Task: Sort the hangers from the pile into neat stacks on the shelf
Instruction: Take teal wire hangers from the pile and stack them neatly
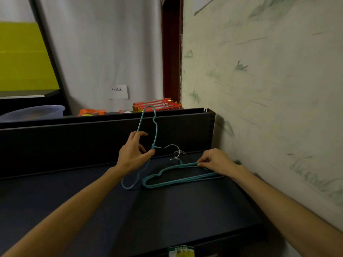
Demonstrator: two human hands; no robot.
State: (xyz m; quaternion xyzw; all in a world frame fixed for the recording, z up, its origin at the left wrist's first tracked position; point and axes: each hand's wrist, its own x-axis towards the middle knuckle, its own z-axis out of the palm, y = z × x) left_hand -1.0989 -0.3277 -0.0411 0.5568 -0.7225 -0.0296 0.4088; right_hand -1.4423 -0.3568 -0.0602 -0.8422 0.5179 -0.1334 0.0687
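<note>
A small stack of teal wire hangers with silver hooks lies flat on the dark shelf, near its back right corner. My right hand pinches the top edge of that stack close to the hooks. My left hand holds another teal hanger upright on its end, just left of the stack. Its silver hook points right, over the stack's hooks, and its lower end rests on the shelf.
A black perforated back panel rises behind the shelf. A pale patterned wall borders the right side. Red and gold packets, an orange bag and a bluish basin sit beyond the panel. A green label hangs on the shelf's front edge.
</note>
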